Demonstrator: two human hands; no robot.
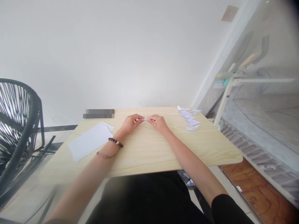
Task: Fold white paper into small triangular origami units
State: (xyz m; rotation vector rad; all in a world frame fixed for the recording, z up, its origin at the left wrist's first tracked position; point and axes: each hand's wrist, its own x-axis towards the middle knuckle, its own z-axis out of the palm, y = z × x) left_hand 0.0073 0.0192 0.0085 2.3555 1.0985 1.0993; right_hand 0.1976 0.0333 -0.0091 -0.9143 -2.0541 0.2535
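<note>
The fingers (136, 119) of the left hand (130, 123) and of the right hand (159, 123) are closed on the two ends of a small paper (145, 119), held just above the table (149, 152) near its far edge. The fold's shape is too small to be made out. Blank sheets (90, 141) lie at the left, folded pieces (190, 118) at the far right. Bare wood is left between. A chair (18, 124) is cut off at the left.
</note>
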